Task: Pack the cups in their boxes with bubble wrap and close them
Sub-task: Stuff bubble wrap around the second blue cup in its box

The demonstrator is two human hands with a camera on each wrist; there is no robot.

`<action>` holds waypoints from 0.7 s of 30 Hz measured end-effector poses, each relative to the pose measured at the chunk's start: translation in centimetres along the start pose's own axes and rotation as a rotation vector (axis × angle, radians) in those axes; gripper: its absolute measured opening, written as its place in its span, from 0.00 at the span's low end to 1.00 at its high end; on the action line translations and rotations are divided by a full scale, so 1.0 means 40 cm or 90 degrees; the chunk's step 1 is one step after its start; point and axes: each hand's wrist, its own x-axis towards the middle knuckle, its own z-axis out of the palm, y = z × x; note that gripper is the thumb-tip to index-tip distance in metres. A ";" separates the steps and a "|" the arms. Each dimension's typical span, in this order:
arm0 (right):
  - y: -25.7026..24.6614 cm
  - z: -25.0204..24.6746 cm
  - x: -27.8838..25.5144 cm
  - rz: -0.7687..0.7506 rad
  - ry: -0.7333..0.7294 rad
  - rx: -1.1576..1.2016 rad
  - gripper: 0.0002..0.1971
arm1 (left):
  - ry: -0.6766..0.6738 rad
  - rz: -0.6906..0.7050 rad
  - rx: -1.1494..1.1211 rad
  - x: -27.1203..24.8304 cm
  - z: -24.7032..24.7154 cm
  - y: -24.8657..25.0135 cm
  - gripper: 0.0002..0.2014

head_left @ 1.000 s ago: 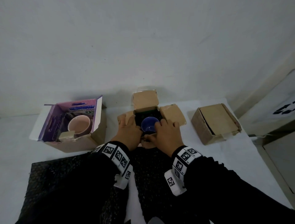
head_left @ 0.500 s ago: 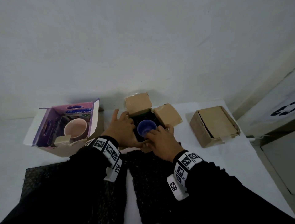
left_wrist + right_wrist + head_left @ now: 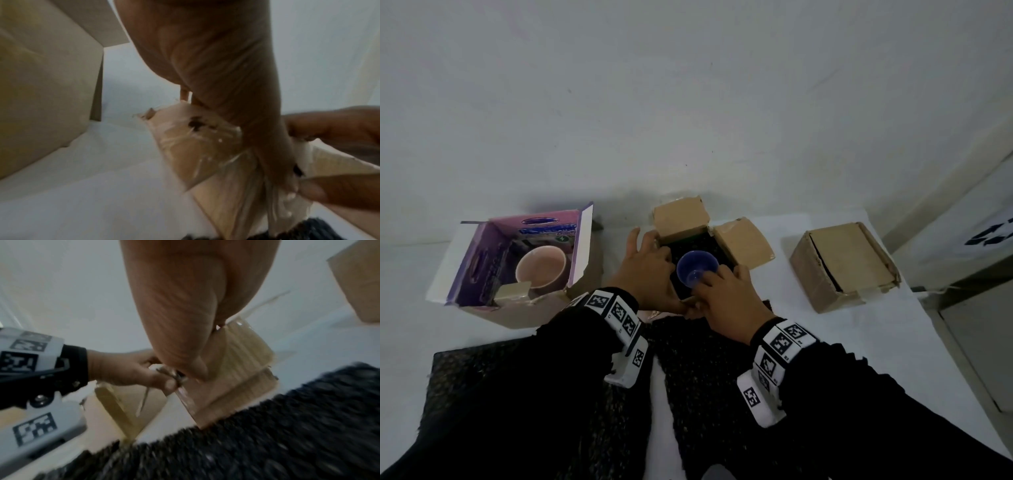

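Observation:
A blue cup (image 3: 697, 270) stands upright in the open brown box (image 3: 743, 241), on black bubble wrap lining it. My left hand (image 3: 650, 274) lies over the box's left side with fingers spread, its thumb (image 3: 170, 384) down on the taped near flap (image 3: 207, 392). My right hand (image 3: 722, 294) grips the box's near edge. Its fingers curl over by the cup's near rim and its thumb (image 3: 197, 369) presses the flap from outside. A pink cup (image 3: 541, 267) sits in the purple-lined box (image 3: 482, 274) on the left, which is open.
A closed brown box (image 3: 846, 267) lies at the right on the white table (image 3: 876, 342). Two black bubble wrap sheets (image 3: 705, 359) (image 3: 517, 377) cover the table in front of me. The wall rises just behind the boxes.
My left hand has opened from a curled hold at the near edge and spread over the box's left side. The right hand stays at the near edge.

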 end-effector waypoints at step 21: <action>0.137 -0.054 -0.028 -0.027 0.056 -0.076 0.20 | 0.245 0.151 -0.081 -0.053 0.083 -0.005 0.12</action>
